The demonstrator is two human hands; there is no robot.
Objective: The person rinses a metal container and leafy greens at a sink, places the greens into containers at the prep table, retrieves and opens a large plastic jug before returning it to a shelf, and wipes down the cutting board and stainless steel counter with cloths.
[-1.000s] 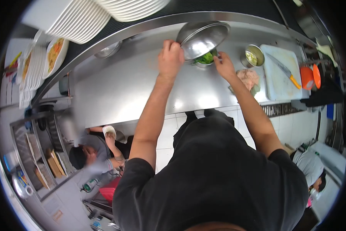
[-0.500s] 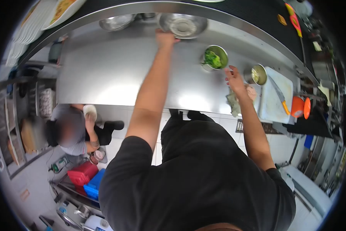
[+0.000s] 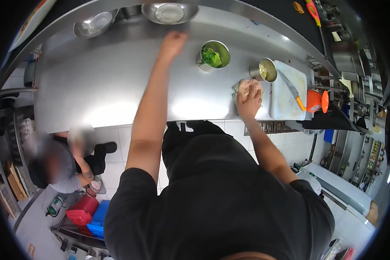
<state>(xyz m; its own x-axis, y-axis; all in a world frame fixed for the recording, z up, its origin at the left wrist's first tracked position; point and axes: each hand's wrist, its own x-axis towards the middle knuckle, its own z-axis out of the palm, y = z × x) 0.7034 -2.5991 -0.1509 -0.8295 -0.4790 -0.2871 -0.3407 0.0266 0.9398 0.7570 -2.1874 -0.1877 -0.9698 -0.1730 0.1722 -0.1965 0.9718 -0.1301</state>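
Observation:
My left hand (image 3: 175, 43) is over the steel table, just below a wide metal bowl (image 3: 170, 14) and apart from it. Its fingers are too blurred to show their grip. A crumpled pinkish cloth (image 3: 249, 88) is under my right hand (image 3: 250, 104), whose fingers are bent onto it. Beneath lies a greyish-green cloth (image 3: 236, 94), partly covered. Between my hands stands a metal container (image 3: 224, 52) with green leaves (image 3: 210, 57) inside. Close beyond my right hand, a second metal container (image 3: 270, 69) holds pale chopped pieces (image 3: 263, 71).
A white cutting board (image 3: 286, 102) carries a knife with an orange handle (image 3: 300, 103). An orange container (image 3: 317, 101) stands right of it. Another metal bowl (image 3: 97, 24) is at the back left. A person (image 3: 67, 162) sits low beyond the table's left front edge.
My left hand has come away from the wide bowl's rim. My right hand has moved from beside the leaf container down onto the pinkish cloth. The view has shifted right.

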